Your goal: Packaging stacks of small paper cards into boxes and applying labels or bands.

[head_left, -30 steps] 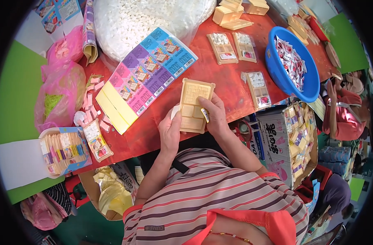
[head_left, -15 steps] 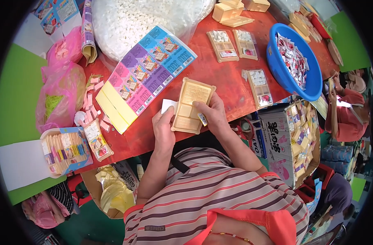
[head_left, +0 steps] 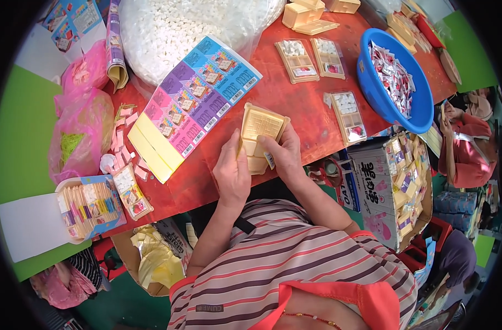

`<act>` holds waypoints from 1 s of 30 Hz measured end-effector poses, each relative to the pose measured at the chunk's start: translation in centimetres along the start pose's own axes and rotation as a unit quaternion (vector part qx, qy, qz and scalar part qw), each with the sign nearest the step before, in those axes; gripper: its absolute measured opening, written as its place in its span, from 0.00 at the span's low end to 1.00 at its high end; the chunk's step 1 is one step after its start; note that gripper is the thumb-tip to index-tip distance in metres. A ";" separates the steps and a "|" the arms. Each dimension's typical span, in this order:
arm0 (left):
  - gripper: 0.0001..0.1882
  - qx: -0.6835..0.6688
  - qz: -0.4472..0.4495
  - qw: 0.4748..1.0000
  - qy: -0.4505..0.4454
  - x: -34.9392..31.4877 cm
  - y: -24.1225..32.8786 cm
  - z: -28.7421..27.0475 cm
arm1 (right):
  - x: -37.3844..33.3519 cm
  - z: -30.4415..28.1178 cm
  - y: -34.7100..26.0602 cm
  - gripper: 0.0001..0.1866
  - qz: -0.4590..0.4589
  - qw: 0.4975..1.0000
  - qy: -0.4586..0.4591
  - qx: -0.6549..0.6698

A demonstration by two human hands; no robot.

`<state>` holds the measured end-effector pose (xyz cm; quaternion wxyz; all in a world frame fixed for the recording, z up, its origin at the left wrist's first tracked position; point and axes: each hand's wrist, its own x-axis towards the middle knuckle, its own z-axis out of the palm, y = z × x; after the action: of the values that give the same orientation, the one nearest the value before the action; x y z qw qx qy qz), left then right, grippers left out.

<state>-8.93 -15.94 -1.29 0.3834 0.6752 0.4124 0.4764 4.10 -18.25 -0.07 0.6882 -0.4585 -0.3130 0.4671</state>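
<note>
A beige moulded plastic case (head_left: 262, 124) is held between both hands over the table's near edge, its patterned face turned up. My left hand (head_left: 232, 170) grips its left side, fingers pressed along the edge. On the right side my right hand (head_left: 284, 155) clasps it, the thumb lying on its face. A small printed label (head_left: 269, 159) shows beside the right thumb. A sheet of colourful stickers (head_left: 207, 91) lies on the table just beyond, its yellow backing bare at the near left end.
A blue basin (head_left: 366, 82) of sachets stands at the right, near several filled cases (head_left: 348, 116). At the back is a clear bag of white pieces (head_left: 179, 38). A tub of packed cases (head_left: 91, 203) sits at the left. Below the right edge is a full carton (head_left: 378, 192).
My left hand has moved right and up against the case, and the white paper by its fingers is out of sight. The case has tilted; my right hand has barely moved.
</note>
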 end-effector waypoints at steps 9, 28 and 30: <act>0.35 0.364 0.121 0.918 -0.097 -0.8 0.7 0.0 | 0.2 0.2 -0.1 0.23 0.030 0.997 0.011 0.066; 0.46 0.397 0.055 0.892 -0.208 -0.8 2.3 0.1 | 0.5 -0.5 0.8 0.24 0.111 0.987 0.004 0.113; 0.44 0.353 0.036 0.910 -0.214 -0.6 2.1 -0.1 | 0.8 -1.1 1.6 0.24 0.097 0.988 0.005 0.121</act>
<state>-8.71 -17.27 0.42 0.1815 0.8667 0.4373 0.1569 4.72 -17.66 -1.99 0.6916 -0.4027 -0.2048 0.5636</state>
